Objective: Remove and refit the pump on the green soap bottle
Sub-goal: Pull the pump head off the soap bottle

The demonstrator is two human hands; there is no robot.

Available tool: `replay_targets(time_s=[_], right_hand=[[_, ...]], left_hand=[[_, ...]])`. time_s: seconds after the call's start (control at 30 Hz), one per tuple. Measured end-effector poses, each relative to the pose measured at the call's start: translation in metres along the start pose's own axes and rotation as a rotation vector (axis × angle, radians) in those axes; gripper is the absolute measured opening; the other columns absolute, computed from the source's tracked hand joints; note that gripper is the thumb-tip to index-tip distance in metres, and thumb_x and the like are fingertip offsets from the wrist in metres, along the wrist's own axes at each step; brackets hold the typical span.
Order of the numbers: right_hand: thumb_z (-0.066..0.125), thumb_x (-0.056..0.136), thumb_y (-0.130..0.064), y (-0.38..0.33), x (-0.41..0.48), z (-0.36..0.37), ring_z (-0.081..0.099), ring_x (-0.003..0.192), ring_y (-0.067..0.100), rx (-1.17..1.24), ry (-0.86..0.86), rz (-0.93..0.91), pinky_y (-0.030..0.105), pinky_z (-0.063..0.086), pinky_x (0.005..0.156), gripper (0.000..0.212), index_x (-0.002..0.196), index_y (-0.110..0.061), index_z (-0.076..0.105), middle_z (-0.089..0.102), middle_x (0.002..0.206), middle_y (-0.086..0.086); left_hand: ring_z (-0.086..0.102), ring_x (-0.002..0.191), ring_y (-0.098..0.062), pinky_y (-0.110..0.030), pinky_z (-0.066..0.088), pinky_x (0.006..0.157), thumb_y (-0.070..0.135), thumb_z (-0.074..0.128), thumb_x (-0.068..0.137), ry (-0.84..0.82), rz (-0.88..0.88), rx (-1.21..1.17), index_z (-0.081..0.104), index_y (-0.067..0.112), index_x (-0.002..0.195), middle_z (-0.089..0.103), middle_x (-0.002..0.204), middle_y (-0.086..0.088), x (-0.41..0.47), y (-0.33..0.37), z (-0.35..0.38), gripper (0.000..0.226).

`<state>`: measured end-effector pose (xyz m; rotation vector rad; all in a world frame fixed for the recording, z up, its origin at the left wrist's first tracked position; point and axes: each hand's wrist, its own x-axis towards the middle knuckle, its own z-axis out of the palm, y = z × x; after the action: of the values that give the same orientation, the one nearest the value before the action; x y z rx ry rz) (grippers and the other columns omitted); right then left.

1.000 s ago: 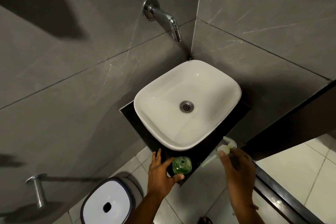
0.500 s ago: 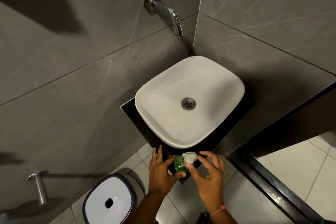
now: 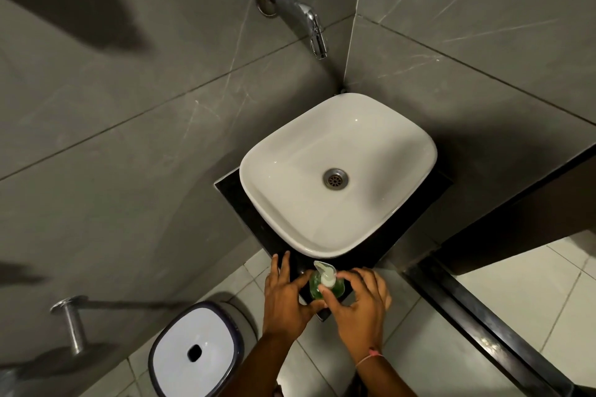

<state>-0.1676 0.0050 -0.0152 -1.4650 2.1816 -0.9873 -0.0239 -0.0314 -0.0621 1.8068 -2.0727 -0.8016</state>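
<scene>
The green soap bottle (image 3: 316,288) stands on the near corner of the black counter (image 3: 232,193), just in front of the white basin. Its white pump (image 3: 326,273) sits on the bottle's neck, nozzle pointing away toward the basin. My left hand (image 3: 285,300) wraps the bottle's left side, thumb in front of it. My right hand (image 3: 359,306) pinches the pump's collar with thumb and fingertips from the right. The bottle's lower body is hidden by both hands.
A white basin (image 3: 290,209) fills the counter, with a chrome wall tap (image 3: 309,26) above it. A white-lidded bin (image 3: 193,351) stands on the tiled floor at lower left. A metal wall peg (image 3: 72,322) juts out left. A dark ledge (image 3: 490,329) runs at right.
My right hand brought the white pump in from the right, over the open bottle, and now holds it seated on the neck. My left hand stayed on the bottle.
</scene>
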Motion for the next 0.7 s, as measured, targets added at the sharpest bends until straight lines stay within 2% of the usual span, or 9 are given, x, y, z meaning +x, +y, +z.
replay_targets(time_s=[0.13, 0.27, 0.43, 0.53, 0.7], right_hand=[[0.086, 0.056, -0.044, -0.0058, 0.0010, 0.0026, 0.050, 0.109, 0.022, 0.035, -0.017, 0.067, 0.039, 0.033, 0.090, 0.037, 0.082, -0.030, 0.064, 0.061, 0.098, -0.009], [0.082, 0.057, -0.051, -0.0072, 0.0003, 0.0008, 0.045, 0.111, 0.016, 0.065, -0.022, 0.065, 0.039, 0.031, 0.094, 0.047, 0.098, -0.036, 0.065, 0.059, 0.101, -0.011], [0.086, 0.061, -0.036, -0.0081, 0.0020, -0.0008, 0.049, 0.109, 0.024, 0.060, -0.033, 0.057, 0.036, 0.027, 0.090, 0.033, 0.091, -0.030, 0.074, 0.059, 0.099, -0.009], [0.085, 0.063, -0.037, -0.0049, 0.0024, -0.0028, 0.049, 0.106, 0.021, 0.070, -0.037, 0.006, 0.035, 0.027, 0.088, 0.032, 0.093, -0.034, 0.074, 0.054, 0.097, -0.014], [0.087, 0.058, -0.036, -0.0031, 0.0050, 0.0000, 0.050, 0.103, 0.022, 0.062, -0.037, 0.012, 0.036, 0.028, 0.087, 0.031, 0.086, -0.031, 0.074, 0.057, 0.093, -0.012]], left_hand=[[-0.009, 0.148, -0.023, -0.052, 0.020, 0.118, 0.055, 0.073, 0.070, 0.009, 0.002, 0.011, 0.049, 0.044, 0.128, 0.010, 0.162, -0.004, -0.0006, 0.0008, 0.0000, 0.064], [-0.005, 0.148, -0.024, -0.053, 0.022, 0.117, 0.054, 0.074, 0.069, 0.031, 0.004, -0.014, 0.052, 0.045, 0.126, 0.014, 0.161, -0.004, -0.0010, 0.0013, -0.0002, 0.062], [-0.007, 0.148, -0.022, -0.051, 0.018, 0.118, 0.057, 0.075, 0.067, 0.022, -0.002, -0.015, 0.052, 0.046, 0.126, 0.013, 0.161, -0.004, -0.0009, 0.0024, -0.0008, 0.064], [-0.009, 0.148, -0.022, -0.051, 0.016, 0.119, 0.061, 0.072, 0.068, 0.008, -0.005, -0.011, 0.051, 0.046, 0.127, 0.011, 0.162, -0.004, -0.0013, 0.0032, -0.0021, 0.065], [-0.011, 0.147, -0.021, -0.049, 0.013, 0.119, 0.062, 0.070, 0.069, -0.004, 0.004, 0.005, 0.050, 0.044, 0.128, 0.007, 0.162, -0.003, -0.0006, 0.0044, -0.0042, 0.065]])
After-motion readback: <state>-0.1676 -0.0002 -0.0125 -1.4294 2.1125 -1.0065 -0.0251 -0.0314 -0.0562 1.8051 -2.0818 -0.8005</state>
